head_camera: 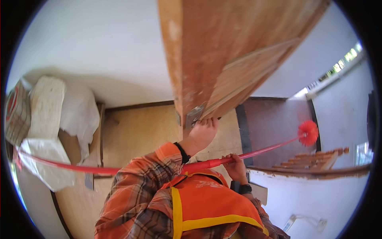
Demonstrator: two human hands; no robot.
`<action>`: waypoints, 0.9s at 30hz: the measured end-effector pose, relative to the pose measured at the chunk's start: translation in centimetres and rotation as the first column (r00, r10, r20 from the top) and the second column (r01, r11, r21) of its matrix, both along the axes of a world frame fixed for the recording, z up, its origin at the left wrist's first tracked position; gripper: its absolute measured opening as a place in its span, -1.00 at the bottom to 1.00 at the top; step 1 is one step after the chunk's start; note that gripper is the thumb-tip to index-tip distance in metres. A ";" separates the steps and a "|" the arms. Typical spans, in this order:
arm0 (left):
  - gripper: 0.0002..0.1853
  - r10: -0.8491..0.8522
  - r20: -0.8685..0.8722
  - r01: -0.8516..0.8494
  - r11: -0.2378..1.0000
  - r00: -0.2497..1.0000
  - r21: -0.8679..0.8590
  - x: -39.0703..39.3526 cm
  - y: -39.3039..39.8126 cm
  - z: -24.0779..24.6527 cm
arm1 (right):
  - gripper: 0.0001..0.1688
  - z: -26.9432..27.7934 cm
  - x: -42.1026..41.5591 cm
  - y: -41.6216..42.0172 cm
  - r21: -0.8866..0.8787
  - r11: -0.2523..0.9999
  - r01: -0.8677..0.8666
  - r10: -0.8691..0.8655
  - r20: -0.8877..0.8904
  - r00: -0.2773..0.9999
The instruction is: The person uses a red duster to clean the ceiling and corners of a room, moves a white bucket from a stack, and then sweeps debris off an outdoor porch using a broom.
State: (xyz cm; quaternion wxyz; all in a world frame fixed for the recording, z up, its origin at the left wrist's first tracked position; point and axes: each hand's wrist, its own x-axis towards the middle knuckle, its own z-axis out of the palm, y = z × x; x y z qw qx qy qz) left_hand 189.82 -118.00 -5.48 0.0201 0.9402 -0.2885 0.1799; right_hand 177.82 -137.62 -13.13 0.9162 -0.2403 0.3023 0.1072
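My left hand [206, 131] reaches up to a wooden door [206, 53] and curls over the door handle [219, 118] beside a worn metal lock plate [194, 115]. The fingers cover most of the handle. My right hand [234, 165] grips a long red pole [209, 163] in front of my orange apron. The pole lies crosswise, passing under my left sleeve and reaching far to the left. At its right end is a round duster head with red bristles [307, 133], held out over a dark reddish floor.
Left, against the wall, stand a pale board [46, 104], a draped whitish sheet [79, 110], a checked bag [18, 113] and plastic sheeting [47, 161]. A wooden stair railing [313, 159] and a ledge [298, 172] are on the right. A window [343, 61] is beyond.
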 end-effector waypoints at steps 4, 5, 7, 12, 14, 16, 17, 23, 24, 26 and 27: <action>-0.75 0.040 -0.111 -0.044 0.999 0.993 -0.029 2.3 1.4 -0.2 | -0.93 -0.7 1.3 -1.1 0.069 0.991 -0.117 0.121 -0.052 0.991; -0.76 0.055 -0.098 -0.059 0.997 0.994 -0.040 2.4 1.8 -0.4 | -0.93 -1.0 1.3 -1.4 0.074 0.987 -0.144 0.148 -0.058 0.987; -0.82 0.061 -0.073 -0.064 0.997 0.995 -0.034 2.5 1.6 0.5 | -0.92 -1.6 1.2 -3.0 0.082 0.985 -0.152 0.156 -0.048 0.987; -0.82 0.112 -0.096 -0.110 0.994 0.989 0.028 3.4 3.0 0.8 | -0.94 -0.9 1.2 -4.3 0.093 0.982 -0.161 0.164 -0.027 0.986; -0.85 0.124 -0.082 -0.115 0.987 0.989 0.109 4.3 3.8 0.4 | -0.98 0.9 1.0 -4.5 0.094 0.987 -0.133 0.137 -0.037 0.990; -0.87 0.153 -0.062 -0.140 0.974 0.986 0.178 5.4 4.1 0.3 | -0.96 1.4 1.0 -5.4 0.092 0.989 -0.117 0.120 -0.028 0.992; -0.87 0.152 -0.037 -0.143 0.974 0.988 0.175 5.9 4.2 0.1 | -0.95 1.4 0.8 -5.9 0.089 0.990 -0.114 0.116 -0.022 0.993; -0.89 0.152 0.003 -0.149 0.964 0.988 0.219 9.4 6.3 1.1 | -0.96 2.1 -0.5 -6.7 0.106 0.986 -0.131 0.131 0.004 0.991; -0.88 0.165 -0.007 -0.159 0.959 0.986 0.233 9.7 6.6 1.0 | -0.97 2.2 -0.7 -6.8 0.103 0.985 -0.141 0.142 0.002 0.990; -0.86 0.221 -0.084 -0.197 0.953 0.972 0.229 10.4 6.6 1.2 | -0.97 2.2 -1.3 -7.2 0.082 0.984 -0.159 0.160 -0.003 0.987; -0.85 0.229 -0.114 -0.198 0.952 0.967 0.233 10.3 6.5 1.4 | -0.97 2.3 -1.3 -7.4 0.069 0.983 -0.169 0.170 -0.006 0.985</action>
